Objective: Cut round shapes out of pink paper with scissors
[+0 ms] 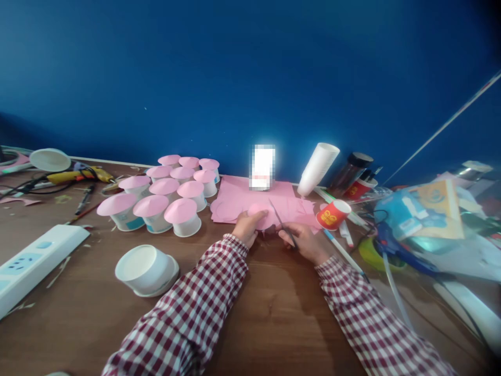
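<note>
My left hand [247,227] pinches a round pink paper disc [265,220] between thumb and fingers. In my right hand [306,241] is a pair of scissors [280,221], its blades pointing up and left beside the disc's right edge. Both hands are just in front of a pink paper sheet [250,189] with cut scraps lying over it. To the left stand several upside-down white paper cups [187,227], each topped with a shallow pink paper cone [180,210].
A white tub [141,266] stands at front left, near a power strip [37,256]. A cup stack [319,168] leans at the back, with a red cup [334,214] nearby. A blue glue gun [399,248] and plastic bags [422,214] crowd the right; a yellow glue gun [80,176] lies left.
</note>
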The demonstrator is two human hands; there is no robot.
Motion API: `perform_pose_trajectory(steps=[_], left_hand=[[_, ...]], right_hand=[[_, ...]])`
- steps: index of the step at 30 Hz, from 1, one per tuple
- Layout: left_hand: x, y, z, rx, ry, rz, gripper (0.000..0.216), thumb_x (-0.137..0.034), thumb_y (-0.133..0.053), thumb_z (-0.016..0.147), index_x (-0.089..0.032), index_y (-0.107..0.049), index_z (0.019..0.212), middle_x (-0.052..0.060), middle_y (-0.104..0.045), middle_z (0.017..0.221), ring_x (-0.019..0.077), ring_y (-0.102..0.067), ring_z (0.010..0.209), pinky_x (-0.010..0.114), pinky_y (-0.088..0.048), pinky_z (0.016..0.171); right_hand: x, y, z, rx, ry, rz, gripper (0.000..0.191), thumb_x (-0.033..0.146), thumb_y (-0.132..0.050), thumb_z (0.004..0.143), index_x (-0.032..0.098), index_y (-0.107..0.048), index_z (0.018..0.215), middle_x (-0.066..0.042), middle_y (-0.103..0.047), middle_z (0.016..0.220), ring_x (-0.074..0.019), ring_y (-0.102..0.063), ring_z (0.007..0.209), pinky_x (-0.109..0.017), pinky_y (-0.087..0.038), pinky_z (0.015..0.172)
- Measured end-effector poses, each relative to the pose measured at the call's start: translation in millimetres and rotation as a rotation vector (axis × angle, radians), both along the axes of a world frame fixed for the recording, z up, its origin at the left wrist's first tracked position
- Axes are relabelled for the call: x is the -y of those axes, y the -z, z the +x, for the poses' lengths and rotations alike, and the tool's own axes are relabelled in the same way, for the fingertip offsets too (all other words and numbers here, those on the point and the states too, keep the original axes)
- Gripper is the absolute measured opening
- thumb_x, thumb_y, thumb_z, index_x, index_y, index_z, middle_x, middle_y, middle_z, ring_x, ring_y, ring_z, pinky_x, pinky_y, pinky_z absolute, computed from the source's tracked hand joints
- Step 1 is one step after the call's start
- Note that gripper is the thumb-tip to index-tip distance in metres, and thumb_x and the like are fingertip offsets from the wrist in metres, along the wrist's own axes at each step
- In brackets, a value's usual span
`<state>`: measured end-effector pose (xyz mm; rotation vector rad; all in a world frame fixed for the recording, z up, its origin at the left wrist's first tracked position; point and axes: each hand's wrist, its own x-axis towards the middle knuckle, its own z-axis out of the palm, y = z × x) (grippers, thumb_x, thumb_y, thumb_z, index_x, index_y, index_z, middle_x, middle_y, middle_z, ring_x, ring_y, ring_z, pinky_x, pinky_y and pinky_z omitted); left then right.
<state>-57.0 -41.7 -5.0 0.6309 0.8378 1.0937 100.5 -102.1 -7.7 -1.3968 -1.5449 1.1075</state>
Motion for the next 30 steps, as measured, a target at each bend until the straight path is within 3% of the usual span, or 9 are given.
perform_pose_trajectory(steps=[9,30], left_hand=[[-0.5,2.3,0.7,-0.028,-0.012,-0.016,0.029,-0.02,-0.077,0.055,-0.009,-0.063,0.078,0.006,-0.065,0.065,0.0142,-0.06,0.056,0.021,-0.041,0.043],[2.1,-3.7,1.3,-0.051,-0.033,-0.05,0.028,-0.018,-0.076,0.054,-0.011,-0.064,0.078,0.005,-0.066,0.067,0.0135,-0.06,0.058,0.021,-0.043,0.046]], right_hand=[[0.4,-0.6,-0.4,0.066,0.014,0.053,0.036,0.047,-0.06,0.077,0.014,-0.064,0.09,0.003,-0.052,0.057,-0.0101,-0.049,0.048,-0.022,-0.043,0.045],[1.7,-3.4,-1.4,0.097,0.012,0.061,0.034,0.046,-0.059,0.079,0.014,-0.064,0.088,0.004,-0.049,0.053,-0.0102,-0.046,0.046,-0.021,-0.04,0.043]])
